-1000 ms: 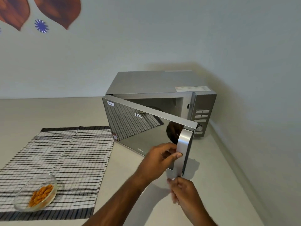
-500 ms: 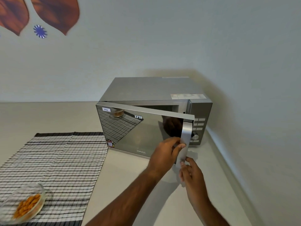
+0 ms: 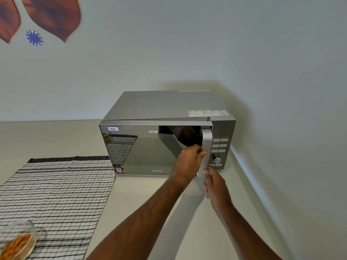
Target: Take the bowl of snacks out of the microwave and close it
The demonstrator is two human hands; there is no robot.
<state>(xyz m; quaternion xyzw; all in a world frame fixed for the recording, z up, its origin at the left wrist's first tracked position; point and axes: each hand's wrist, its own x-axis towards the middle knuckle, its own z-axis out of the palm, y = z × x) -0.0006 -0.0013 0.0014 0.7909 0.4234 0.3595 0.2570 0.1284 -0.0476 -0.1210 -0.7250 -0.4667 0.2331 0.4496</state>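
Note:
The silver microwave (image 3: 161, 106) stands on the counter against the right wall. Its mirrored door (image 3: 142, 151) is swung almost flush with the front, with a thin gap left along the top right. My left hand (image 3: 189, 162) grips the vertical silver door handle (image 3: 206, 145) at mid-height. My right hand (image 3: 216, 182) pinches the handle's lower end. The glass bowl of orange snacks (image 3: 16, 241) sits at the bottom left corner, on the striped cloth, far from both hands.
The black-and-white striped cloth (image 3: 56, 194) covers the counter left of the microwave. The beige counter (image 3: 150, 199) runs to the wall on the right. The control panel with buttons and a knob (image 3: 216, 158) is just right of the handle.
The door has swung from half open to nearly shut, pushed by both hands on the handle. The bowl has not moved on the cloth.

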